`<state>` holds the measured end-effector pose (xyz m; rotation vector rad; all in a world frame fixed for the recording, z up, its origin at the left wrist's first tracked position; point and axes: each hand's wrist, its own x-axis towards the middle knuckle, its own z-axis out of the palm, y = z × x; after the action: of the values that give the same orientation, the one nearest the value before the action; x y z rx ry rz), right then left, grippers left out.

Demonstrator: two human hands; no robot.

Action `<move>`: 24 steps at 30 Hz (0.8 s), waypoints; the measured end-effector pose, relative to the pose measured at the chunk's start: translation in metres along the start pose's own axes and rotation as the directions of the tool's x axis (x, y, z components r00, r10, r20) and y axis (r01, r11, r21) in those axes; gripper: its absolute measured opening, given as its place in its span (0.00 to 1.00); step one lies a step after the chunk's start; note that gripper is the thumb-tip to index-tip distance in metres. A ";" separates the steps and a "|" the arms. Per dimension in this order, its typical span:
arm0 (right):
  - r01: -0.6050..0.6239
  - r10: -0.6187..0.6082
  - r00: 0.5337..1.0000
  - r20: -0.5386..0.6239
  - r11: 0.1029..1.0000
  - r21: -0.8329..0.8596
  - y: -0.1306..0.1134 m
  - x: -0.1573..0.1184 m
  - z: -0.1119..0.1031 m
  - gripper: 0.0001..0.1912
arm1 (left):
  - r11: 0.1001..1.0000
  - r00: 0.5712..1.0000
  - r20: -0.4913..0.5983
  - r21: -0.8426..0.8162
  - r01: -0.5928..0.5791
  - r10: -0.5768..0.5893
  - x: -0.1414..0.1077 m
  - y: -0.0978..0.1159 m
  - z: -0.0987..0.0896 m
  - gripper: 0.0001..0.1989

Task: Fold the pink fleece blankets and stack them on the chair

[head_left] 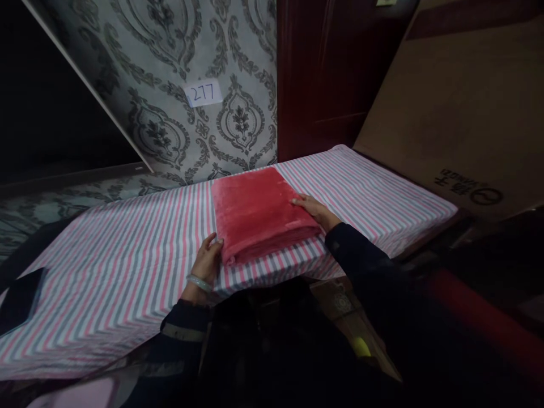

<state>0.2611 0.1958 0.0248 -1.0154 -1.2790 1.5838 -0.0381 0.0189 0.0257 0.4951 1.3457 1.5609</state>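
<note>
A folded red cloth (259, 209) with a plush look lies flat on a striped sheet (140, 249) in the middle of the view. My left hand (207, 262), with a pale bangle on the wrist, is at the cloth's near left corner, its fingers apart and the fingertips at the edge. On the other side, my right hand (313, 209) rests at the right edge, thumb and fingers spread against the cloth. Neither hand has the cloth lifted. The folded layers show along the near edge.
A dark tablet or phone (23, 300) lies at the sheet's left end. A large cardboard box (459, 107) stands at the right. Behind are patterned wallpaper, a "277" label (204, 92) and a dark red panel (327, 73). A black screen (59, 102) fills the upper left.
</note>
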 end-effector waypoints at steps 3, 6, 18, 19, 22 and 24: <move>0.025 -0.033 0.984 0.174 0.999 0.046 -0.004 -0.013 -0.006 0.22 | 0.999 0.999 0.026 -0.036 0.038 -0.037 -0.006 0.000 0.003 0.24; 0.044 -0.033 0.989 0.143 0.997 -0.069 -0.004 -0.020 -0.012 0.30 | 0.996 0.987 0.157 -0.074 0.048 -0.036 -0.011 -0.003 0.008 0.23; -0.105 -0.080 0.962 -0.263 0.777 -0.620 0.015 -0.018 -0.025 0.43 | 0.985 0.989 0.096 -0.122 0.120 -0.109 -0.028 -0.007 0.019 0.46; -0.116 -0.066 0.964 -0.258 0.769 -0.628 0.016 -0.019 -0.027 0.42 | 0.984 0.990 0.084 -0.128 0.123 -0.113 -0.030 -0.009 0.021 0.48; -0.103 -0.048 0.974 -0.221 0.774 -0.624 0.016 -0.023 -0.031 0.39 | 0.982 0.994 0.086 -0.166 0.087 -0.073 -0.034 -0.019 0.028 0.50; -0.078 -0.028 0.983 -0.180 0.826 -0.559 0.015 -0.025 -0.030 0.35 | 0.980 0.996 0.090 -0.197 0.035 -0.018 -0.035 -0.025 0.033 0.48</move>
<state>0.2960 0.1793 0.0080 -1.5076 -1.6537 1.1034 0.0134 0.0037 0.0222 0.4149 1.1123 1.6126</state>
